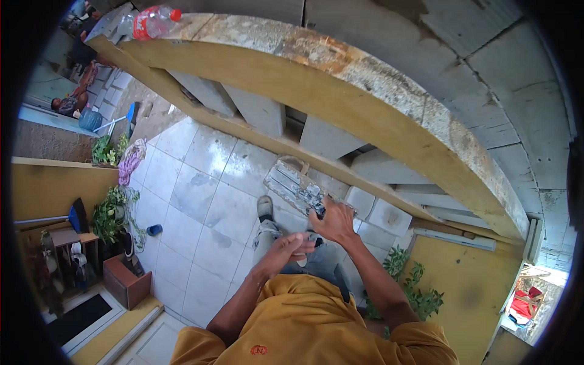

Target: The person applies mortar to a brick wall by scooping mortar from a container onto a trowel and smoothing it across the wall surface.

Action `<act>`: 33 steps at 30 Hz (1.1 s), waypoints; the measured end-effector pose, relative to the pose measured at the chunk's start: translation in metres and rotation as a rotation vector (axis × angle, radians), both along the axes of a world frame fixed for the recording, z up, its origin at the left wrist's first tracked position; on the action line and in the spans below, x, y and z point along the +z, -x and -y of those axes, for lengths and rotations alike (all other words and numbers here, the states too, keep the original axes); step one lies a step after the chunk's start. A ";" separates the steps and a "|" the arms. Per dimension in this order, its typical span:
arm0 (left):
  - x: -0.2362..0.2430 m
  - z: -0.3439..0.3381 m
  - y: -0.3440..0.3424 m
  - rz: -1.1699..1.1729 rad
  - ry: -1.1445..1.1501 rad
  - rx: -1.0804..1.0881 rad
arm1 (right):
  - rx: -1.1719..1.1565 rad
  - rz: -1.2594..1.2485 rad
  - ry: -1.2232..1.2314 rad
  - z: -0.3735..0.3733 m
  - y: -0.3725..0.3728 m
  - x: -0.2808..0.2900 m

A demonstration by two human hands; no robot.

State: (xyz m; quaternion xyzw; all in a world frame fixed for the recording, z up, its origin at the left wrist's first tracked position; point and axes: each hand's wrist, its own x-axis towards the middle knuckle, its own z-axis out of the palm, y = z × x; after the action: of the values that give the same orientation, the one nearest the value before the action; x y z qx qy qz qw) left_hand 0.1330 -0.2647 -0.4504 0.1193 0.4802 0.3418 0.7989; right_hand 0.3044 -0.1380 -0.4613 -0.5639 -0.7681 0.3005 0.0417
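Note:
My right hand (336,221) reaches forward over the near end of a long, grey-splattered case (291,182) with a loop handle. Its fingers are bent around something small and dark, too unclear to name. My left hand (285,252) is in front of my body, close to the right one, with its fingers loosely stretched toward the right. A small white thing (302,261) shows just under its fingertips; whether the hand touches it I cannot tell. Below, my left foot wears a grey shoe (264,208) on the tiles.
A low yellow wall (340,79) with slatted openings curves ahead, a red-capped plastic bottle (155,23) on its ledge. Pale stone blocks (389,217) and a leafy plant (412,286) are at right. A blue broom (78,214), wooden shelf and pink cloth (131,162) are left. A person (70,103) is far left.

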 end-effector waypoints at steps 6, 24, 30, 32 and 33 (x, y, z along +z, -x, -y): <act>-0.146 -0.020 0.023 -0.216 0.324 0.532 | 0.202 -0.270 0.072 0.061 0.086 -0.121; -0.479 0.001 0.203 -0.021 0.337 0.921 | 0.897 1.016 -0.282 -0.135 0.096 -0.554; -0.570 0.064 0.192 0.345 -0.130 0.918 | 0.814 0.768 0.166 -0.104 0.086 -0.530; -0.595 0.062 0.200 0.352 -0.105 0.954 | 0.528 0.709 0.141 -0.103 0.101 -0.496; -0.607 0.050 0.195 0.386 -0.085 0.992 | 0.529 0.718 0.137 -0.107 0.098 -0.497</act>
State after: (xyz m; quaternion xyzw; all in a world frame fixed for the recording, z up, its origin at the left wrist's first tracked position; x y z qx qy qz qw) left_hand -0.0621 -0.3150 -1.0570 -0.1547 0.3091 0.7134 0.6096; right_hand 0.2067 -0.0310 -0.9583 -0.4182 -0.8299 0.1361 -0.3432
